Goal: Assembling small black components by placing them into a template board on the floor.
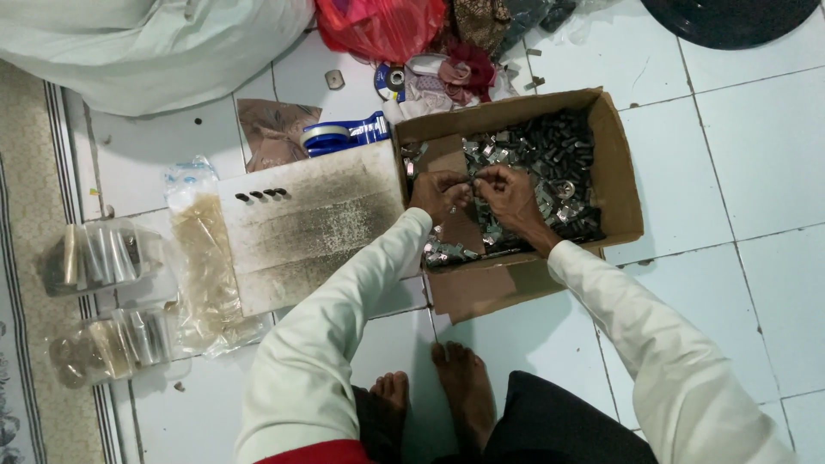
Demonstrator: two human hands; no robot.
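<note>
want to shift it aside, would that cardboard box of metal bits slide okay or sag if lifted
The cardboard box probably feels heavy for its size, given the heap of metal parts. Its open flaps look soft and creased, so it may sag when lifted. On the smooth tiled floor it should slide readily.

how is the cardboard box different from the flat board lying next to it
The cardboard box is brown with raised walls and holds a heap of small metal parts; the board is pale, flat, speckled dark, with only a few small dark pieces on it. Both hands work over the box, none over the board. Both lie on the tiled floor.
</note>
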